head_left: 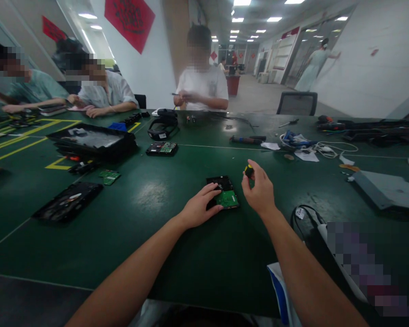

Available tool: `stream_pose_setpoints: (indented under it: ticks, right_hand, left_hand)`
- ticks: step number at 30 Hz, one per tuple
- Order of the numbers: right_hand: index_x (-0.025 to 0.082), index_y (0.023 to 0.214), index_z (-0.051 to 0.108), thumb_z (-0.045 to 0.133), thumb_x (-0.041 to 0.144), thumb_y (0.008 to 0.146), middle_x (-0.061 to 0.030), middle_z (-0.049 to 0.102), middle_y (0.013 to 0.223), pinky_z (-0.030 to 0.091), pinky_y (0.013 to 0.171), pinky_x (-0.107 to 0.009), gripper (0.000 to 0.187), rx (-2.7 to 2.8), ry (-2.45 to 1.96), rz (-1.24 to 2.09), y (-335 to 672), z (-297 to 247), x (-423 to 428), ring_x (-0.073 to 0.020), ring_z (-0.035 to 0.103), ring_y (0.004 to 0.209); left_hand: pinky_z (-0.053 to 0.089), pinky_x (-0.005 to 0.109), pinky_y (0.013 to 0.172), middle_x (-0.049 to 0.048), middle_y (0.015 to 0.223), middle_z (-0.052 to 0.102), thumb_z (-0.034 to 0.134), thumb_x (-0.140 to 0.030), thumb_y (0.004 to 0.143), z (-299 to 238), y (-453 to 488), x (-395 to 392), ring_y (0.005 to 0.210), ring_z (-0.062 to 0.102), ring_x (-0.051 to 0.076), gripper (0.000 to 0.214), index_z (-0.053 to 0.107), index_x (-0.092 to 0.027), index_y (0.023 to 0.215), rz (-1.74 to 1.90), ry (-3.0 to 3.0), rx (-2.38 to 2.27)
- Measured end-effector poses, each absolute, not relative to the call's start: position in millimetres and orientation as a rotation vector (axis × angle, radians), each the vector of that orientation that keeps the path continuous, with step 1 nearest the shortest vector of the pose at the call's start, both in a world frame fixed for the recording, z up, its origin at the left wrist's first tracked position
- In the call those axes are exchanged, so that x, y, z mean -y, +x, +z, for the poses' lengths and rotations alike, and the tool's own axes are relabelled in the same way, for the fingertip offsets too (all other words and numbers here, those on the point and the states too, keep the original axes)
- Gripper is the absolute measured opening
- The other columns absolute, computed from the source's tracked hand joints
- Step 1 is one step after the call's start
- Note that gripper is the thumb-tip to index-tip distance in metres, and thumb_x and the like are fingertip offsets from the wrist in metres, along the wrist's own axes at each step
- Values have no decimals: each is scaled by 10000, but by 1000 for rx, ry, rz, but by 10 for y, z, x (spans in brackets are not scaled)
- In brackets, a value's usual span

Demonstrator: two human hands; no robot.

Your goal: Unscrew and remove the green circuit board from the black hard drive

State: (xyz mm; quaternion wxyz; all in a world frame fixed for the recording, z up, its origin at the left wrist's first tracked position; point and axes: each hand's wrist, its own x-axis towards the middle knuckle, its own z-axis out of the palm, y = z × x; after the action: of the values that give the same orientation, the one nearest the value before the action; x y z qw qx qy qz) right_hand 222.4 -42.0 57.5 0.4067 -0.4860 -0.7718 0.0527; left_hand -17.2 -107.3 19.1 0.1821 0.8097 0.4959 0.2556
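Note:
A black hard drive with a green circuit board facing up lies on the green table in front of me. My left hand rests on the drive's near left side, fingers curled over its edge, holding it down. Above the drive's right edge, my right hand pinches a small screwdriver with a yellow and black handle, held upright. The screwdriver's tip is hidden behind my fingers.
Another hard drive, a black tray, loose green boards and a flat black panel lie to the left. Tools and white cables sit to the right, a grey casing beyond. Three people work at the far side.

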Motion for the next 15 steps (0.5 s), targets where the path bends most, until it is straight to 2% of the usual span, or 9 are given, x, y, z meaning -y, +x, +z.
stream_pose_setpoints:
  ticks: [4,10,15]
  right_hand:
    - [219,1530,407,510,273,998,-158,620,1366,577,977,-518,545,1886,-1073,72,2245,536,385,-303,669,1145]
    - [307,1517,413,660,318,948,-108,618,1386,648,870,-443,620,1703,-880,139,2167,533,422,-248,730,995]
    - [309,1501,436,657,330,957,-105,640,1366,653,866,-452,588,1757,-848,218,2078,502,496,-246,737,972]
  left_hand:
    - [325,473,1265,94,1633,405,616,-483,962,167,-169,1064,1537,342,271,580,521,-233,1476,719,2296,-1407]
    - [327,479,1265,80,1634,406,623,-465,959,138,-171,1056,1537,343,269,575,515,-251,1482,743,2305,-1384]
    - [326,478,1266,75,1638,398,621,-467,959,114,-174,1042,1543,329,268,568,518,-252,1475,749,2314,-1374]
